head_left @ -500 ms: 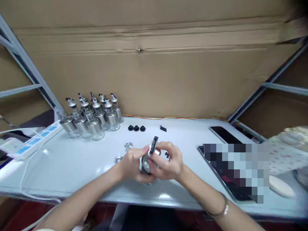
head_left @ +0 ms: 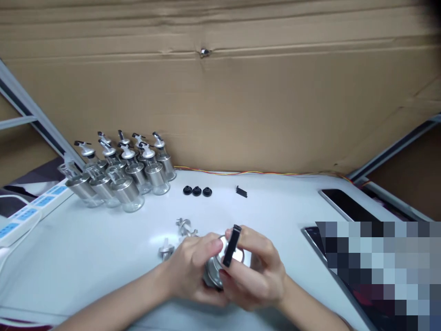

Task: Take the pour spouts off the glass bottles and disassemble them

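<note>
Left hand (head_left: 196, 269) grips bottle (head_left: 212, 272); right hand (head_left: 260, 269) pinches spout (head_left: 232, 247); fitting seems in hand; next move likely needs steady, level pressure.

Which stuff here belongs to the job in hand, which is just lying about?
Likely the job:
held bottle
black-flapped silver top
bottles standing left
loose silver fittings
three black round caps
small black strips

Likely just lying about:
power strip
phone-like device
larger, partly pixelated device

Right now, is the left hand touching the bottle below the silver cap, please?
Touching. The head view shows the left hand wrapped around the side of the bottle, with no gap between them.
</note>
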A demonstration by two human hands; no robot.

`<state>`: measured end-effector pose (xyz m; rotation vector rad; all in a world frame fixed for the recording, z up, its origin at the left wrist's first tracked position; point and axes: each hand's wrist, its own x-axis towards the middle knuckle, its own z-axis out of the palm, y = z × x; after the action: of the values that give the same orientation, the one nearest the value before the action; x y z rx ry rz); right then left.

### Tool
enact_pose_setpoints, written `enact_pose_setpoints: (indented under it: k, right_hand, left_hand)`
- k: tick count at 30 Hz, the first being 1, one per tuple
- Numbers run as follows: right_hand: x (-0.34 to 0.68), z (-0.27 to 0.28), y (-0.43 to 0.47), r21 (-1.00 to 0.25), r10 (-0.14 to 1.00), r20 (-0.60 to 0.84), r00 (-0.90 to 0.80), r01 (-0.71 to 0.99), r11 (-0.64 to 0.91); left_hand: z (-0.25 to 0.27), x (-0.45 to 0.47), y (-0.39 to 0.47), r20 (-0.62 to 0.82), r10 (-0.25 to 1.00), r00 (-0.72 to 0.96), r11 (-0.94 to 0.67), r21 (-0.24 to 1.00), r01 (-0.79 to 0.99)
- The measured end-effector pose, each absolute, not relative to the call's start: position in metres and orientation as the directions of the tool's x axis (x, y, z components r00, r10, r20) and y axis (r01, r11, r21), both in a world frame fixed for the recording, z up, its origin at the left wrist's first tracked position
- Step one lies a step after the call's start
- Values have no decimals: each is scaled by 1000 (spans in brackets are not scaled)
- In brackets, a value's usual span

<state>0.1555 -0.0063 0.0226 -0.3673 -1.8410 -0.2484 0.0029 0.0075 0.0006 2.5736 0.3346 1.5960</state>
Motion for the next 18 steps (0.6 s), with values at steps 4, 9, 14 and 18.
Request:
enact_pose_setpoints:
  k: [4,9,14,18]
  right_hand:
    - [157,17,-10,-74,182,948,-262,375,924]
    - [160,14,-12,-141,251,929,-273,368,919]
    - [161,17,-8,-130,262,906,-332,371,920]
    - [159,16,-3,-100,213,923,-320,335,937]
  left_hand:
    - [-4,-4,8,778,283,561,-948,315,43]
    - [-7,-8,8,733,337,591,-923,383,51]
    - [-7,-7,8,745,383,547,-906,418,65]
    - [-4,-4,7,751,391,532,-908,410,89]
